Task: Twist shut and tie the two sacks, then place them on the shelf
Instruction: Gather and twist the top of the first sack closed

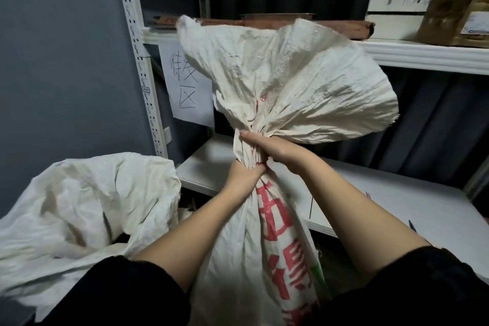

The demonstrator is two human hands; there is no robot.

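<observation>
A white woven sack with red characters (275, 222) stands upright in front of me. Its neck is gathered and twisted, and the loose top fans out above (291, 79). My right hand (275, 148) grips the twisted neck from the right. Just below it, my left hand (243, 174) grips the same neck from the left. A second white sack (79, 206) slumps at the lower left with its mouth open and crumpled. The white metal shelf (412, 193) runs behind both sacks.
A paper sign with handwritten characters (188, 87) hangs on the shelf post. The upper shelf board (423, 57) carries a rusty bar (277, 24), a white box (397, 13) and a cardboard box (457, 18). A grey wall is at the left; dark curtain lies behind.
</observation>
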